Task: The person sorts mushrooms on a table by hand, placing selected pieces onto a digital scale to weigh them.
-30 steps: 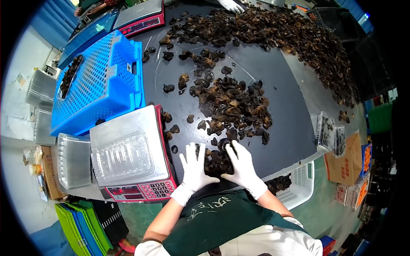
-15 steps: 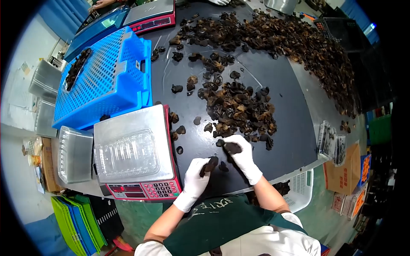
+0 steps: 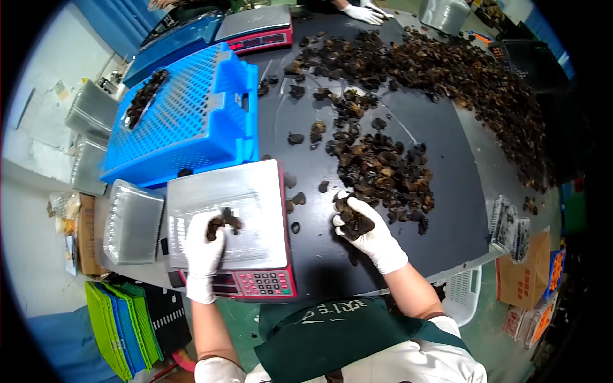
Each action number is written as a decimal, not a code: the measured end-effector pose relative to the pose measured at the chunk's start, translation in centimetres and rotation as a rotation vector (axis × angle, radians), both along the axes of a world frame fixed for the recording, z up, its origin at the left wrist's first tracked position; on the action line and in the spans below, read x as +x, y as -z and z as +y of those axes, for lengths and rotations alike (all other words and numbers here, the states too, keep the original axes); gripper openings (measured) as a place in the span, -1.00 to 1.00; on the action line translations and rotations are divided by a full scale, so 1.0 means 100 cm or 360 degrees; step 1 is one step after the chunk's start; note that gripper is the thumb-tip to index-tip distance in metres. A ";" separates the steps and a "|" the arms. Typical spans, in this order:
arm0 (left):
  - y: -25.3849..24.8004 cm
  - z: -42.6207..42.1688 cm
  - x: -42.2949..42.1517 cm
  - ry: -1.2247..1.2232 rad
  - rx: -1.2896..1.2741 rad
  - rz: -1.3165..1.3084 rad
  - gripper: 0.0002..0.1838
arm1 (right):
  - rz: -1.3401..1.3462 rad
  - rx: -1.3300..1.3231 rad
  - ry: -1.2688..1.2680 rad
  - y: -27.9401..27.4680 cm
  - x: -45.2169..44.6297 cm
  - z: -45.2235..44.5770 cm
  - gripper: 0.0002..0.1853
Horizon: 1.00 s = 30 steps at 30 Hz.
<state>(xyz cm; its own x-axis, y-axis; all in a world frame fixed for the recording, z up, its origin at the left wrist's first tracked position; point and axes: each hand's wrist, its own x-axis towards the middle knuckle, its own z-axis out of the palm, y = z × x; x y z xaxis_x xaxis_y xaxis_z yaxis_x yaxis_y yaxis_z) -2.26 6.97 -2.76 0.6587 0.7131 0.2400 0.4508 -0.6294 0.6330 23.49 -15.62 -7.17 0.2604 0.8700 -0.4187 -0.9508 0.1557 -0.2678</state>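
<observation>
Two hands loaded: L hand [image 3: 205, 246] gripping a few dark pcs [image 3: 232, 221] over the scale [image 3: 265, 191], R hand [image 3: 373, 239] closed round a clump [image 3: 355, 222] above the tabletop [image 3: 453, 223]. One filled tray [image 3: 145, 99] on the crate [image 3: 191, 121]; approx. whole heap [image 3: 383, 169] left.

Person's white-gloved left hand [image 3: 205, 246] reaching forward, fingers curled in a grip, left forearm [image 3: 214, 329] nearly straight, right hand [image 3: 369, 233] cupped with fingers bent, right forearm [image 3: 410, 293] slanting inward, hands well apart.
</observation>
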 end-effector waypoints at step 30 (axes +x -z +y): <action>0.012 -0.011 0.008 -0.0764 -0.0135 -0.0650 -0.47 | -0.3575 -0.0789 -0.0076 0.072 -0.023 0.126 -0.13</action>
